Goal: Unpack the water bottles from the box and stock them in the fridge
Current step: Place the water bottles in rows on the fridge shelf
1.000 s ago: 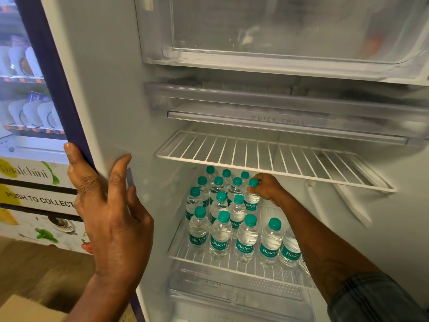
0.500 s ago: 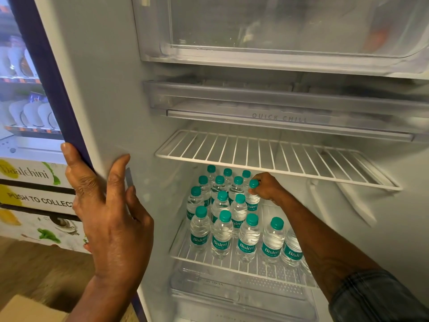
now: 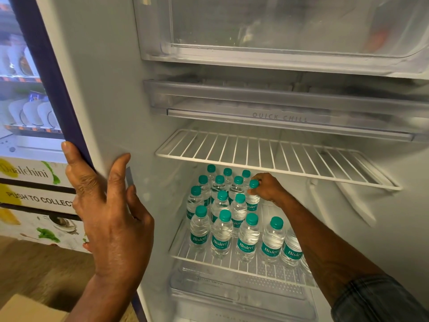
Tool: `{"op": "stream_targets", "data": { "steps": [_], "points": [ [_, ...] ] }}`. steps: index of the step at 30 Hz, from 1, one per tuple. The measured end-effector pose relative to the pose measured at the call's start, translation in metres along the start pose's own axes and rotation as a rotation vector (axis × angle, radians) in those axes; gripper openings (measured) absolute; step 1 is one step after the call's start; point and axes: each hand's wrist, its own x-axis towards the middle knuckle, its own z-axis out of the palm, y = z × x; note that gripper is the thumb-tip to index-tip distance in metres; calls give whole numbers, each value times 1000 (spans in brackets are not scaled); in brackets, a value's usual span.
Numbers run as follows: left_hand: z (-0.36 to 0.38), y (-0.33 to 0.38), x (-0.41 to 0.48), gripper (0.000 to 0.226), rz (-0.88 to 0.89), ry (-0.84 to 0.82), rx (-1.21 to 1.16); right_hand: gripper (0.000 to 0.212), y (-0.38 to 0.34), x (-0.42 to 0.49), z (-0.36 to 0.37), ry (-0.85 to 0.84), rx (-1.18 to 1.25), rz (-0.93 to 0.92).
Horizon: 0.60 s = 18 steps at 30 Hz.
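Observation:
The fridge stands open before me. Several small clear water bottles with green caps and green labels stand in rows on the lower wire shelf (image 3: pixel 183 253). My right hand (image 3: pixel 267 189) reaches under the upper shelf and grips the neck of one bottle (image 3: pixel 253 201) at the right end of a back row. My left hand (image 3: pixel 109 214) holds the fridge's left side wall (image 3: pixel 97 89), thumb round its blue edge and fingers flat on the white inner face. A corner of the cardboard box (image 3: pixel 30 309) shows at the bottom left.
An upper wire shelf (image 3: pixel 274 159) hangs just above the bottles with nothing on it. Above it sit a chill tray (image 3: pixel 278 105) and a clear freezer flap (image 3: pixel 278 26). A clear drawer (image 3: pixel 239 291) lies below. A vending machine (image 3: pixel 27 182) stands to the left.
Nothing has really changed; my right hand stays on the same bottle and my left hand stays on the fridge wall. The view has shifted slightly.

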Motion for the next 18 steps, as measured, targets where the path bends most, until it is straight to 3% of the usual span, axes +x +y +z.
{"op": "stream_targets", "data": {
  "steps": [11, 18],
  "points": [
    [-2, 3, 1, 55, -3, 3, -10, 59, -3, -12, -4, -2, 104, 17],
    [-4, 5, 1, 53, 6, 10, -30, 49, -24, -45, -25, 146, 272, 44]
  ]
}}
